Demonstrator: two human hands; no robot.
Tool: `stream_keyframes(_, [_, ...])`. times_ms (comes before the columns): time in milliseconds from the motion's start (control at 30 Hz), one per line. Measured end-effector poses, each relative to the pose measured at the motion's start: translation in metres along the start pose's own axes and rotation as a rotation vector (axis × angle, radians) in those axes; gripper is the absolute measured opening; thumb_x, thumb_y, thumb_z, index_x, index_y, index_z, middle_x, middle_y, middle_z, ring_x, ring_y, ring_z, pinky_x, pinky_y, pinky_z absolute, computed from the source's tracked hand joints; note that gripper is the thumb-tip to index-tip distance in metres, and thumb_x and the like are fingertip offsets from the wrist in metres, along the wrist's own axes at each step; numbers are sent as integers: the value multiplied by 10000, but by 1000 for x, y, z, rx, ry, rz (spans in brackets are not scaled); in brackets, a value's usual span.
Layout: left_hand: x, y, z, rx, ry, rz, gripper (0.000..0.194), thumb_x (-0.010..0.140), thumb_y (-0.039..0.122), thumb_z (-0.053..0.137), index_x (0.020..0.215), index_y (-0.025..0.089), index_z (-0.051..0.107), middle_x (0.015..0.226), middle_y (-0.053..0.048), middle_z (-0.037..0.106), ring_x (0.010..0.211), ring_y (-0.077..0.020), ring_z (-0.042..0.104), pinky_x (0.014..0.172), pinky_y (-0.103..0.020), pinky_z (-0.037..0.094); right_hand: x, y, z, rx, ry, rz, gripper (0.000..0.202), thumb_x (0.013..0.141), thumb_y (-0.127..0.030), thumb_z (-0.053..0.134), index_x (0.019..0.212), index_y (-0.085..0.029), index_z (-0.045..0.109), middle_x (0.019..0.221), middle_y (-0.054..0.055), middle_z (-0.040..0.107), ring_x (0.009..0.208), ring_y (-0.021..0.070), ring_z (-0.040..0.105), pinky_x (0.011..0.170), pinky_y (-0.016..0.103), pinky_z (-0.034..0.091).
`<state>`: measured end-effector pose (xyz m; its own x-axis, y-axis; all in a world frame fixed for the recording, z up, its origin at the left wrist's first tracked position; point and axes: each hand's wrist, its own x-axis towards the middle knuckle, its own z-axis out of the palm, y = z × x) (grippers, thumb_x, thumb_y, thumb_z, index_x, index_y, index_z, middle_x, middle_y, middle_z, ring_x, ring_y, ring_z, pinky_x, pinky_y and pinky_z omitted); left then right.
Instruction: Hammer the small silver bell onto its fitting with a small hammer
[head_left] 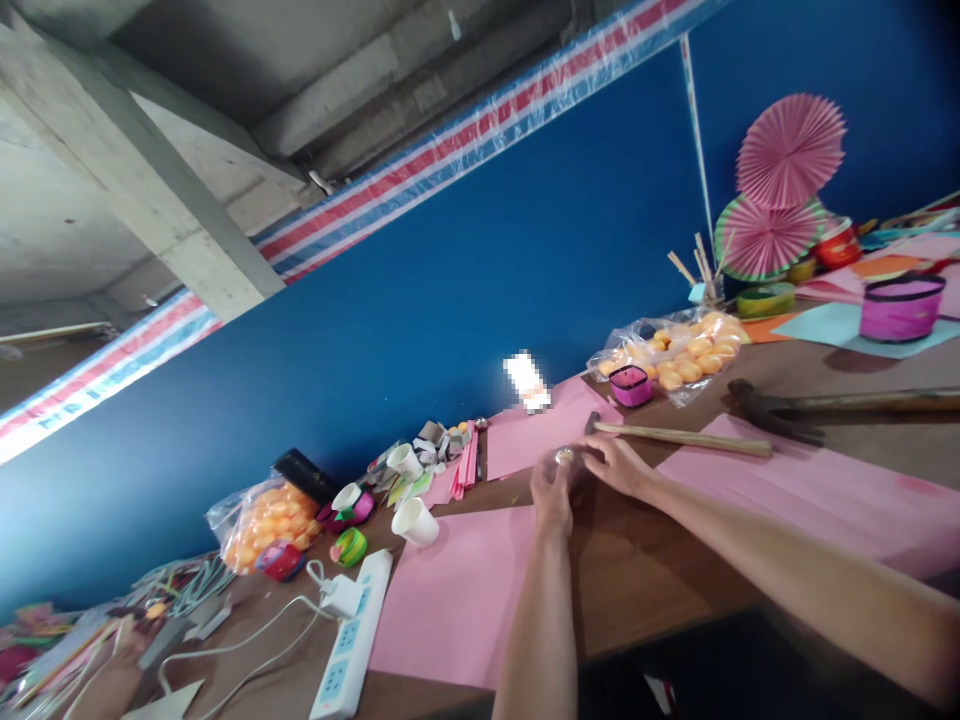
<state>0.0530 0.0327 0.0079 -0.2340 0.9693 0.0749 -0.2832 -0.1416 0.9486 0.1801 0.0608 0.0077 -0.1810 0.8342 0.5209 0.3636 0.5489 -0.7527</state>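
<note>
My left hand (552, 492) is closed around a small, shiny round thing (565, 456) over the brown table; its kind is too blurred to tell. Just to its right, my right hand (621, 466) reaches toward it with the fingers stretched and apart, and nothing shows in them. Whether those fingertips touch the shiny thing is unclear. A small wooden-handled hammer (682, 437) lies right behind my right hand. Pink paper sheets lie around both hands: one (457, 600) to the left, one (536, 440) behind, one (817, 500) to the right.
A larger hammer (847, 402) lies at the right. Bags of orange balls (694, 355) stand along the blue wall (420, 320). A white cup (415, 523), a power strip (352, 640) with cables and a pink ring-shaped container (631, 386) are on the table. Another person's hand (112, 680) shows lower left.
</note>
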Motion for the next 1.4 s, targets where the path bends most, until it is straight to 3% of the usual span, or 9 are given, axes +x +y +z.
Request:
stream_keyframes(233, [2, -2, -3, -30, -68, 21, 421, 630, 317, 698, 1019, 185, 609, 977, -72, 654, 946, -228, 590, 848, -357, 446, -1, 0, 1, 68, -37, 7, 361, 688, -260, 627, 1035, -162, 611, 994, 89, 664, 907, 240, 620, 790, 330, 500])
stream_keyframes(567, [1, -2, -3, -53, -157, 14, 343, 696, 373, 619, 974, 174, 650, 905, -62, 677, 857, -219, 619, 786, -355, 481, -1, 0, 1, 65, -35, -14, 342, 683, -248, 644, 1014, -162, 619, 969, 86, 668, 841, 219, 633, 749, 312, 506])
stream_keyframes(1000, [5, -7, -5, -4, -146, 42, 350, 688, 361, 620, 970, 156, 641, 919, -69, 669, 868, -215, 610, 768, -338, 479, -2, 3, 2, 31, -50, -63, 318, 716, -266, 613, 1013, -150, 619, 943, 91, 674, 854, 235, 628, 771, 340, 500])
stream_keyframes(1267, [6, -8, -5, 28, -98, 97, 407, 662, 377, 656, 1007, 166, 610, 974, -86, 658, 904, -219, 602, 815, -340, 450, -1, 7, 4, 78, 1, -46, 348, 708, -265, 625, 1043, -168, 610, 982, 87, 666, 832, 225, 640, 757, 335, 518])
stream_keyframes(1400, [4, -7, -5, 12, -94, 66, 398, 674, 391, 647, 980, 147, 579, 956, -104, 654, 837, -216, 619, 749, -340, 471, -1, 9, 6, 72, 43, -75, 394, 684, -248, 650, 1068, -176, 594, 990, 86, 658, 832, 215, 636, 752, 328, 524])
